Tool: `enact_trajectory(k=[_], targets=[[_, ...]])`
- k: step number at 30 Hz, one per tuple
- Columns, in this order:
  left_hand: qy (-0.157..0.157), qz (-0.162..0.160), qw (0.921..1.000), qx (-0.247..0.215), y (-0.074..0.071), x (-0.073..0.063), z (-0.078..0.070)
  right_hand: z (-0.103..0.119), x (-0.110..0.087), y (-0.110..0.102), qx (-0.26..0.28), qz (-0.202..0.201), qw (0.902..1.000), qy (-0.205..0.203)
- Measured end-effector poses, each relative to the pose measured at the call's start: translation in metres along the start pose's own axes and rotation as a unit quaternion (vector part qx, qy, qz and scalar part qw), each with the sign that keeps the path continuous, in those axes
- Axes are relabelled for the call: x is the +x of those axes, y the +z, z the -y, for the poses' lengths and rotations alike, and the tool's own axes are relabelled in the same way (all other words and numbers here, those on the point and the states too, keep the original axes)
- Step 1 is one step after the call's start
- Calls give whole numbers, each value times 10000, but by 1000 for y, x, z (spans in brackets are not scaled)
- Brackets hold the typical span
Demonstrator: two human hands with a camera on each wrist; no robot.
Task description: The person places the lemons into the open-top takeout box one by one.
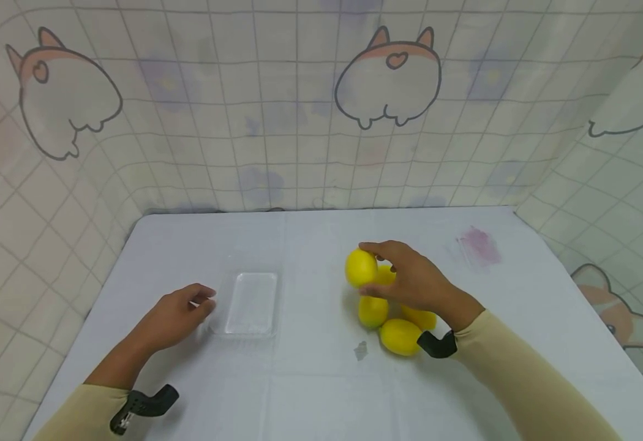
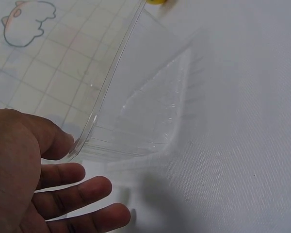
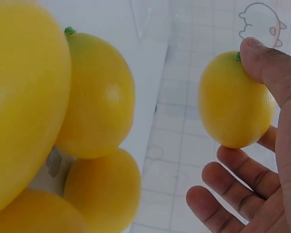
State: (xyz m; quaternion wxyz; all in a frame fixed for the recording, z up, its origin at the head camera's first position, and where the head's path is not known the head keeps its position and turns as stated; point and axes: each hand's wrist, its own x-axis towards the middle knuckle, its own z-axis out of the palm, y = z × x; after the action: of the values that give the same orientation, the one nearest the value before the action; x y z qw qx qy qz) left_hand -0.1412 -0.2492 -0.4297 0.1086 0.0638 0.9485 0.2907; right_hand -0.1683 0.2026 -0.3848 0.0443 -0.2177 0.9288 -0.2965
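Observation:
A yellow lemon [image 1: 361, 267] with a small green stem tip is pinched between the thumb and fingers of my right hand [image 1: 417, 275]. In the right wrist view the held lemon [image 3: 236, 100] is raised beside several other lemons [image 3: 99, 94]. Those lemons [image 1: 400, 337] lie clustered on the table under and in front of the hand. My left hand [image 1: 175, 315], its fingers loosely bent, is at the left side of a clear plastic box [image 1: 251, 303]. The left wrist view has the thumb [image 2: 58, 141] at the box's rim corner; whether it touches I cannot tell.
A white cloth covers the table [image 1: 321, 392]. A pink stain [image 1: 480, 245] marks its far right, and a small grey patch [image 1: 360, 351] lies near the lemons. Checked curtains [image 1: 310, 110] with cartoon animals hang behind and at both sides.

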Motion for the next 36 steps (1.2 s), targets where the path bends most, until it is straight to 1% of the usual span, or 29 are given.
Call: enact_trajectory(k=[7,15,23,30,33,36], targets=[[-26,-14,10000,7,0,-3,-3,8,5,7,149,68,9998,-113],[-9,27,10000,-26,1,-1,-4,18,8,12,116,55,9999,-60],[11,-19,10000,4,0,-3,-4,27,15,18,-3,79,9998,-155],[-29,-32,10000,-18,0,-2,-5,38,18,21,92,103,9997,-221],[-13,-41,10000,-27,0,-2,-4,43,20,23,200,107,9996,-168],[4,-37,10000,-57,0,-2,-3,45,22,26,204,103,9994,-255]])
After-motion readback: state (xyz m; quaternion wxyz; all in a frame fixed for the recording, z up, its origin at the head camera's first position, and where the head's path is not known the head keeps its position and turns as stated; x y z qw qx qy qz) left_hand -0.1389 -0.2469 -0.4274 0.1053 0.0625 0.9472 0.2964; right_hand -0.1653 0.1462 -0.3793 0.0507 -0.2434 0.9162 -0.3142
